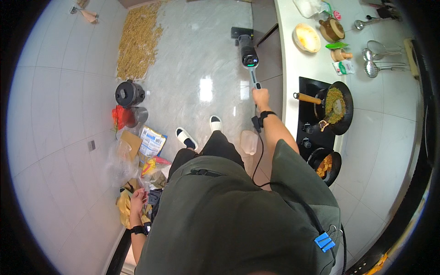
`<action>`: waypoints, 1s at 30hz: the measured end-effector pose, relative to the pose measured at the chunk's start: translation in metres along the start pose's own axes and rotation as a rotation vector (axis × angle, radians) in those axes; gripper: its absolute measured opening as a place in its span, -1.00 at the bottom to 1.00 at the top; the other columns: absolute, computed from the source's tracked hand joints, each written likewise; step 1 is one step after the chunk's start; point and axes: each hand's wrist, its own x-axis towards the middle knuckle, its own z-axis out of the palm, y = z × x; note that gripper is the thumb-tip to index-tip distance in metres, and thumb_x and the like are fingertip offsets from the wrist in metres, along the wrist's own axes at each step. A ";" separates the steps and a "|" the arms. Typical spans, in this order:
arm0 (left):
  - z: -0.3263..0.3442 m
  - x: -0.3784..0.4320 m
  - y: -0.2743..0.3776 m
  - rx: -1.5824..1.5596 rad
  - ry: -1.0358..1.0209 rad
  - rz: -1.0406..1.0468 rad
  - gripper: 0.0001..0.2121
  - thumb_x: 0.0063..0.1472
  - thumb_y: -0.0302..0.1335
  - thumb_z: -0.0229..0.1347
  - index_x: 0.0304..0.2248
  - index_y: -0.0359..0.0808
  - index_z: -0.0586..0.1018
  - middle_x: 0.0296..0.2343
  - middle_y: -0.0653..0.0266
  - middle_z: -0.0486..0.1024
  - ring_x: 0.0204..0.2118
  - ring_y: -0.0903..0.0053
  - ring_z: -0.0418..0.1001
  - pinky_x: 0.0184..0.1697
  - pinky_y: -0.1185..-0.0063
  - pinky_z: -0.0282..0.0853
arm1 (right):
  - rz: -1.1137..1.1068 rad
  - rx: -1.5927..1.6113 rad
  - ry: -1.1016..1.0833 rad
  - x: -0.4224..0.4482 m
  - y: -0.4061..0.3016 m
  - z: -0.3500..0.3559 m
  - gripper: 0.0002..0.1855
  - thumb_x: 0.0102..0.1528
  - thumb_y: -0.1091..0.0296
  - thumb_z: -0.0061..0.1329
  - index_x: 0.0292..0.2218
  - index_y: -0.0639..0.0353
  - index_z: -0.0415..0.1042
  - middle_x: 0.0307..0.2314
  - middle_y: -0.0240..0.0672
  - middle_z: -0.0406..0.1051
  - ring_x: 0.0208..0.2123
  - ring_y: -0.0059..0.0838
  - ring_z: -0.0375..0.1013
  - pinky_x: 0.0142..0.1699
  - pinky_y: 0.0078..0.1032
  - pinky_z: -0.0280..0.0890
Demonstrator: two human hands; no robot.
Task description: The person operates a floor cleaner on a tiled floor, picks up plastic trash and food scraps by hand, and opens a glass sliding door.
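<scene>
My right hand [261, 98] grips the handle of a cordless stick vacuum cleaner [247, 51]. Its dark floor head [241, 33] rests on the glossy tile floor [192, 68], close to the grey cabinet fronts [270, 62]. A green light glows on the vacuum's body. At lower left, my left hand [138, 199] hangs by my side with fingers loosely bent and no object visible in it. Next to it are a black box-shaped device [154, 197] at my hip and a yellow plastic bag [124, 208].
Peanut-like pods [139, 41] are spread along the left wall. Below them stand a dark lidded pot [129, 94], a red bag [122, 117] and assorted packaging [151, 142]. A translucent plastic container [249, 142] lies by my right leg. Two pans, including a wok [347, 118], sit on the cooktop [307, 118].
</scene>
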 end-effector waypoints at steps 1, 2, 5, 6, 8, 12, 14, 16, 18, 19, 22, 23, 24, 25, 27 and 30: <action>-0.002 -0.012 0.000 -0.034 0.007 0.009 -0.79 0.23 -0.30 -0.08 -0.23 -0.21 0.44 -0.40 0.41 0.48 -0.42 0.69 0.39 -0.35 0.68 0.29 | -0.027 -0.034 0.048 0.004 0.004 0.006 -0.56 -0.11 0.10 -0.01 -0.48 0.43 0.45 -0.55 0.06 0.44 -0.44 -0.08 0.48 -0.27 -0.32 0.34; -0.002 -0.021 0.001 -0.022 0.061 -0.036 -0.78 0.23 -0.30 -0.08 -0.22 -0.22 0.44 -0.41 0.39 0.48 -0.42 0.68 0.40 -0.35 0.67 0.31 | -0.019 -0.036 0.030 0.007 0.010 0.010 -0.56 -0.11 0.10 -0.01 -0.48 0.43 0.45 -0.55 0.06 0.44 -0.44 -0.08 0.48 -0.27 -0.32 0.34; -0.007 -0.035 -0.003 -0.088 0.067 -0.107 -0.78 0.23 -0.31 -0.08 -0.22 -0.24 0.43 -0.40 0.37 0.48 -0.42 0.66 0.41 -0.34 0.65 0.34 | 0.014 -0.056 0.026 0.007 0.017 0.003 -0.54 -0.12 0.09 -0.02 -0.43 0.45 0.45 -0.48 0.12 0.42 -0.34 -0.01 0.44 -0.22 -0.28 0.32; -0.010 -0.032 -0.009 -0.075 0.052 -0.098 -0.78 0.23 -0.31 -0.07 -0.22 -0.25 0.43 -0.41 0.36 0.47 -0.42 0.66 0.41 -0.32 0.65 0.34 | 0.057 -0.054 -0.016 0.003 0.025 -0.001 -0.58 -0.13 0.16 -0.04 -0.41 0.44 0.45 -0.43 0.12 0.42 -0.30 0.00 0.43 -0.19 -0.26 0.31; -0.010 -0.023 -0.014 -0.052 0.036 -0.101 -0.78 0.23 -0.32 -0.07 -0.22 -0.26 0.43 -0.41 0.37 0.47 -0.42 0.66 0.41 -0.32 0.66 0.34 | 0.065 -0.075 -0.064 -0.028 0.026 -0.018 -0.62 -0.15 0.23 -0.05 -0.42 0.45 0.45 -0.40 0.15 0.40 -0.25 0.01 0.40 -0.16 -0.24 0.29; -0.017 0.018 -0.016 0.024 -0.058 -0.038 -0.79 0.23 -0.34 -0.09 -0.24 -0.26 0.44 -0.42 0.40 0.45 -0.38 0.67 0.40 -0.34 0.69 0.32 | 0.141 -0.048 -0.101 -0.098 0.068 -0.032 -0.63 -0.14 0.21 -0.05 -0.48 0.45 0.45 -0.57 0.08 0.42 -0.44 -0.06 0.46 -0.30 -0.30 0.32; -0.024 0.039 -0.022 0.039 -0.112 -0.007 -0.79 0.23 -0.33 -0.10 -0.25 -0.26 0.45 -0.42 0.41 0.45 -0.37 0.68 0.39 -0.33 0.69 0.31 | 0.236 0.029 -0.157 -0.153 0.084 -0.037 -0.62 -0.12 0.20 -0.06 -0.57 0.48 0.41 -0.70 0.01 0.39 -0.61 -0.13 0.45 -0.41 -0.34 0.32; -0.036 0.068 -0.038 0.062 -0.153 0.050 -0.79 0.23 -0.32 -0.10 -0.27 -0.25 0.45 -0.44 0.42 0.44 -0.40 0.70 0.38 -0.36 0.69 0.29 | 0.229 0.077 -0.219 -0.203 0.116 -0.036 -0.62 -0.08 0.24 -0.06 -0.67 0.47 0.36 -0.79 -0.05 0.34 -0.72 -0.21 0.41 -0.53 -0.36 0.29; -0.051 0.091 -0.046 0.043 -0.179 0.060 -0.80 0.23 -0.33 -0.11 -0.28 -0.26 0.45 -0.45 0.42 0.44 -0.43 0.71 0.37 -0.39 0.70 0.28 | 0.295 0.296 -0.247 -0.262 0.133 -0.040 -0.63 -0.04 0.27 -0.05 -0.74 0.32 0.27 -0.85 -0.20 0.22 -0.80 -0.34 0.28 -0.66 -0.39 0.18; -0.058 0.099 -0.052 0.029 -0.183 0.067 -0.81 0.23 -0.34 -0.11 -0.29 -0.26 0.45 -0.46 0.43 0.44 -0.46 0.72 0.36 -0.41 0.70 0.27 | 0.398 0.479 -0.238 -0.292 0.140 -0.039 -0.63 -0.03 0.27 -0.04 -0.76 0.19 0.21 -0.88 -0.32 0.13 -0.85 -0.42 0.18 -0.73 -0.43 0.09; -0.075 0.111 -0.058 0.004 -0.167 0.058 -0.80 0.21 -0.27 -0.09 -0.35 -0.21 0.46 -0.51 0.46 0.43 -0.49 0.75 0.34 -0.45 0.74 0.24 | 0.508 0.580 -0.305 -0.373 0.127 -0.065 -0.69 0.02 0.31 -0.07 -0.69 0.16 0.20 -0.86 -0.41 0.07 -0.85 -0.48 0.10 -0.73 -0.46 0.07; -0.079 0.115 -0.060 0.000 -0.169 0.061 -0.80 0.21 -0.27 -0.09 -0.35 -0.21 0.46 -0.51 0.46 0.43 -0.49 0.75 0.34 -0.45 0.74 0.24 | 0.544 0.601 -0.343 -0.389 0.133 -0.072 -0.69 0.02 0.30 -0.07 -0.68 0.17 0.21 -0.86 -0.43 0.05 -0.85 -0.48 0.09 -0.72 -0.47 0.08; -0.084 0.119 -0.065 0.017 -0.169 0.078 -0.80 0.22 -0.31 -0.09 -0.33 -0.25 0.46 -0.49 0.44 0.43 -0.49 0.74 0.34 -0.46 0.73 0.24 | 0.557 0.618 -0.365 -0.405 0.129 -0.083 -0.68 0.02 0.35 -0.08 -0.70 0.19 0.20 -0.85 -0.39 0.07 -0.85 -0.49 0.09 -0.75 -0.45 0.05; -0.088 0.122 -0.069 0.032 -0.166 0.091 -0.79 0.22 -0.34 -0.10 -0.31 -0.29 0.46 -0.48 0.41 0.44 -0.49 0.73 0.34 -0.47 0.72 0.25 | 0.551 0.607 -0.388 -0.415 0.131 -0.091 -0.68 0.00 0.37 -0.07 -0.71 0.19 0.19 -0.85 -0.38 0.09 -0.84 -0.48 0.11 -0.74 -0.44 0.06; -0.092 0.125 -0.079 -0.010 -0.172 0.113 -0.80 0.22 -0.34 -0.10 -0.31 -0.29 0.46 -0.47 0.40 0.44 -0.49 0.72 0.35 -0.47 0.73 0.25 | 0.493 0.458 -0.461 -0.417 0.144 -0.108 -0.68 -0.02 0.39 -0.05 -0.73 0.22 0.19 -0.85 -0.36 0.10 -0.84 -0.45 0.12 -0.72 -0.44 0.08; -0.088 0.118 -0.082 -0.071 -0.187 0.130 -0.80 0.21 -0.34 -0.08 -0.30 -0.28 0.46 -0.46 0.39 0.45 -0.48 0.71 0.37 -0.46 0.73 0.27 | 0.447 0.126 -0.530 -0.416 0.126 -0.138 -0.72 -0.03 0.38 -0.02 -0.68 0.26 0.24 -0.83 -0.41 0.07 -0.83 -0.51 0.07 -0.71 -0.50 0.02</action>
